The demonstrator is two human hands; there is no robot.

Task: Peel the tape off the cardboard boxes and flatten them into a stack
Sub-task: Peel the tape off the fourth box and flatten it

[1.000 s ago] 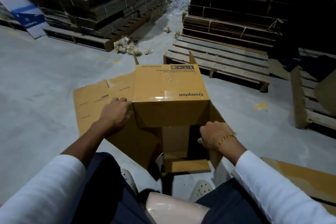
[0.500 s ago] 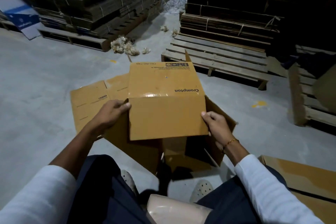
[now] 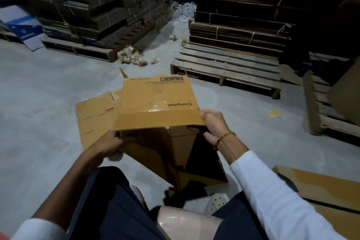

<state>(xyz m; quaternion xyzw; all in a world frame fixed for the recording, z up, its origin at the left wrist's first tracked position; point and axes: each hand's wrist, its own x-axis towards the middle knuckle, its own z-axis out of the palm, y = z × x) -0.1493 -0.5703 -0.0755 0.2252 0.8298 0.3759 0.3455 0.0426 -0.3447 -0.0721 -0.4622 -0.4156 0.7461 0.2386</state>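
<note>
Roughly midway: box (image 3: 157, 101) is gripped by left hand (image 3: 109, 145) and right hand (image 3: 213, 124), fingers curled on its flap; tape remains, one flat (image 3: 95, 117) is laid.

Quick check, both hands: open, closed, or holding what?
Left hand: grips the near left corner of the Crompton box.
Right hand: grips the box's right corner, thumb under the edge, fingers curled over it.

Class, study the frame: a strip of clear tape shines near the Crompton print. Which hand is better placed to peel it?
Probably the right hand: it grips the box corner beside the tape; the left hand holds underneath.
</note>
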